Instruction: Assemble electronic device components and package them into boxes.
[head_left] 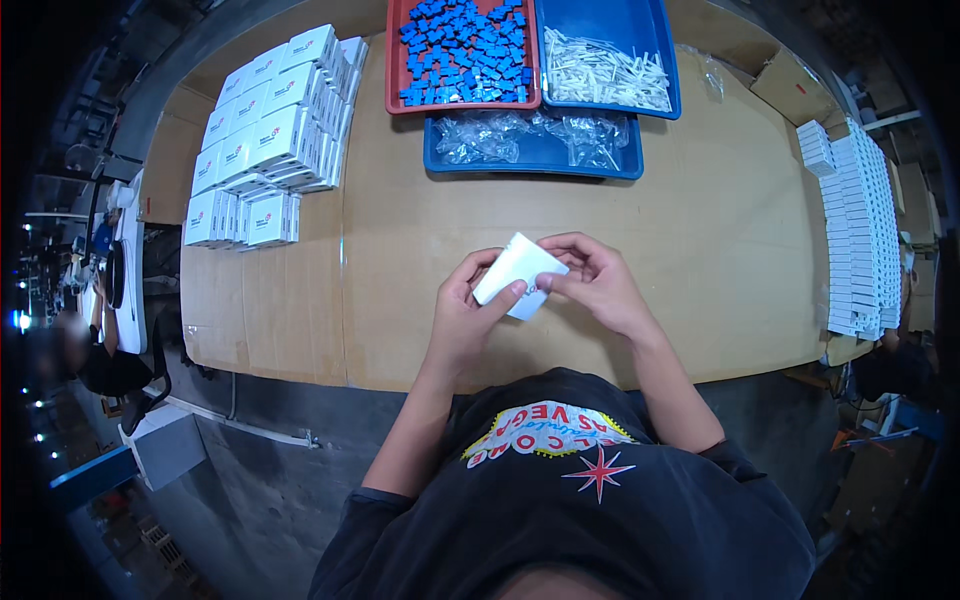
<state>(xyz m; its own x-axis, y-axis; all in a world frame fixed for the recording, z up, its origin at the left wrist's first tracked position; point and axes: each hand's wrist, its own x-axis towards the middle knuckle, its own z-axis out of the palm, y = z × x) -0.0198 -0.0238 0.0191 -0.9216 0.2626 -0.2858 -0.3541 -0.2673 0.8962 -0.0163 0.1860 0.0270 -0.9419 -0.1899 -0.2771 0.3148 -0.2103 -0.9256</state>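
A small white box (517, 268) is held tilted above the near part of the cardboard-covered table (600, 215). My left hand (468, 300) grips its left side, the thumb pressed on the face. From the right, my right hand (597, 283) closes on the same box, thumb on its printed face and fingers behind the upper edge. Both hands' fingertips are partly hidden behind the box. Whether the box has anything in it cannot be seen.
Stacked white boxes (275, 130) stand at the left. At the back are a red tray (395, 60) of blue pieces, a blue tray (672, 60) of white sticks, and a lower blue tray (435, 160) with clear plastic bags. Tall rows of white pieces (858, 230) line the right edge.
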